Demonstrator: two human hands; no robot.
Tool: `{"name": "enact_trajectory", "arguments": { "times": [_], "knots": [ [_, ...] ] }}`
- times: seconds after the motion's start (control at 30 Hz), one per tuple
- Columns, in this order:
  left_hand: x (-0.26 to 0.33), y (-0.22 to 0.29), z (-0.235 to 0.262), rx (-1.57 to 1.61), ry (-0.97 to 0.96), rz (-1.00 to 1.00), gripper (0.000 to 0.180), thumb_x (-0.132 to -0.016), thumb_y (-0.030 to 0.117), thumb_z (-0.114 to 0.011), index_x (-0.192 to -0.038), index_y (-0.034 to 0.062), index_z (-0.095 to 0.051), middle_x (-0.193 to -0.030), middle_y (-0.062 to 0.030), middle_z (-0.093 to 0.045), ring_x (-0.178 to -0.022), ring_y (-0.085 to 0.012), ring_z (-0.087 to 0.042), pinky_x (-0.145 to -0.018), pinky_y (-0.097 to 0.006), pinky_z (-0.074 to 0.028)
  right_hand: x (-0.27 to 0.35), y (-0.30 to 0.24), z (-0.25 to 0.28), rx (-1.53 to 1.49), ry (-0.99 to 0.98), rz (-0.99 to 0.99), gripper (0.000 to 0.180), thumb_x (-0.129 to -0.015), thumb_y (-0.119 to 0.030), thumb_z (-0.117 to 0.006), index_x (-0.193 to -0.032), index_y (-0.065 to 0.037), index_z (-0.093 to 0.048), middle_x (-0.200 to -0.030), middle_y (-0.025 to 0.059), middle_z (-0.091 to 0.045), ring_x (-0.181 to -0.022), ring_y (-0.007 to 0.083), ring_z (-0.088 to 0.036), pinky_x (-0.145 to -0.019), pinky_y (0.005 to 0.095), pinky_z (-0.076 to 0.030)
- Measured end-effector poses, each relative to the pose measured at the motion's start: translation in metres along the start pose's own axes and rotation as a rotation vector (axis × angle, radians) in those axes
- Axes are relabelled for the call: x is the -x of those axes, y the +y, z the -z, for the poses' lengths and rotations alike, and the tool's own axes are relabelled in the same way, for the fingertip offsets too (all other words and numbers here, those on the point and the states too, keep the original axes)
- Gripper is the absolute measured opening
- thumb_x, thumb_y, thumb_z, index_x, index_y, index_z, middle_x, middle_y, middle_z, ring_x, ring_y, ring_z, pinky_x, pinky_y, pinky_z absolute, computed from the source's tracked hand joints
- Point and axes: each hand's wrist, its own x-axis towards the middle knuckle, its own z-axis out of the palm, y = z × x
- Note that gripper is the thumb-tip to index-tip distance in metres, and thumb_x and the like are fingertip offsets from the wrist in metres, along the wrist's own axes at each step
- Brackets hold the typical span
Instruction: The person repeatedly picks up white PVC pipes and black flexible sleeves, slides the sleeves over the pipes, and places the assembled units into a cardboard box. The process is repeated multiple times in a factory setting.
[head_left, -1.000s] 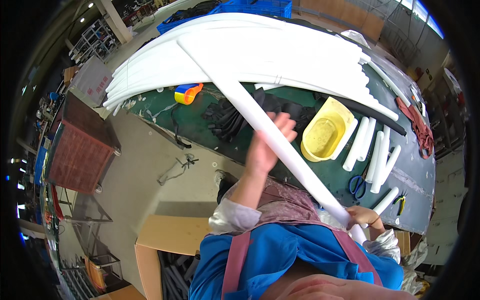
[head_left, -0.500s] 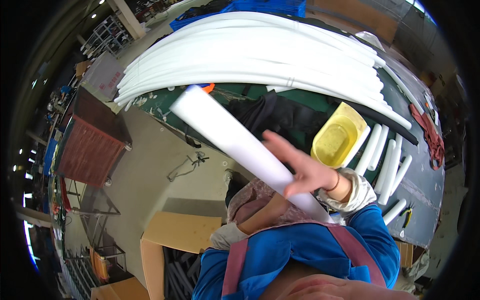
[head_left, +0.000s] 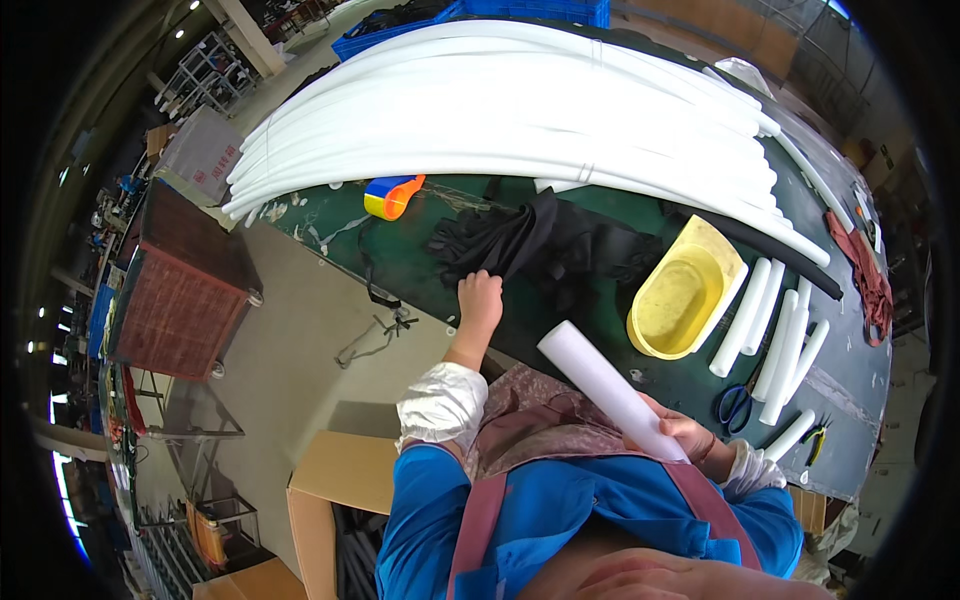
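My right hand is wrapped round the lower part of a white foam tube, close against my apron. The tube slants up and left, its cut end pointing over the table edge. My left hand reaches forward to a heap of black cloth on the green tabletop; its fingers are curled closed on the cloth's near edge. A yellow scoop-shaped tub sits beyond the tube, to the right of the cloth.
Long white tubes lie bundled across the back. Short white tubes, blue-handled scissors and pliers lie at right. Left of the cloth is an orange-and-blue ring-shaped thing. An open carton stands lower left.
My left hand has come out from beside the tube and gone forward to the black cloth. My right hand, spread before, has closed round the tube, whose far end has come back toward me.
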Motion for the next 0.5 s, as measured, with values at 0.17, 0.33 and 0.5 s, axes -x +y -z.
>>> {"name": "enact_trajectory", "arguments": {
  "times": [0.17, 0.33, 0.5],
  "knots": [
    [-0.096, -0.001, 0.052, 0.547, 0.186, 0.193, 0.028, -0.074, 0.017, -0.070, -0.062, 0.0033, -0.049, -0.067, -0.0147, -0.054, -0.065, -0.0356, -0.054, -0.055, -0.044, -0.040, -0.006, 0.017, 0.019, -0.133, -0.040, 0.130, 0.089, -0.069, -0.037, -0.073, -0.140, -0.008, -0.029, -0.109, 0.0137, -0.050, -0.083, 0.0195, -0.054, -0.071, 0.0286, -0.047],
    [-0.197, -0.023, 0.158, 1.367, 0.421, 0.366, 0.012, -0.090, 0.016, -0.059, -0.086, 0.0055, -0.056, -0.077, 0.0017, -0.053, -0.072, -0.0086, -0.046, -0.066, -0.025, -0.040, -0.022, 0.006, -0.004, -0.097, -0.139, 0.172, 0.084, -0.073, -0.041, -0.070, -0.139, -0.007, -0.030, -0.096, 0.0140, -0.054, -0.077, 0.0187, -0.053, -0.066, 0.0256, -0.045],
    [-0.223, -0.065, 0.265, 1.622, 0.662, -0.022, 0.023, -0.085, 0.005, -0.063, -0.105, 0.0030, -0.052, -0.091, -0.0026, -0.057, -0.083, -0.0111, -0.054, -0.078, -0.025, -0.045, -0.022, 0.009, 0.003, 0.033, -0.057, 0.134, 0.062, -0.086, -0.039, -0.061, -0.132, -0.002, -0.041, -0.090, 0.0132, -0.057, -0.078, 0.0184, -0.053, -0.067, 0.0257, -0.044]
  ]
}}
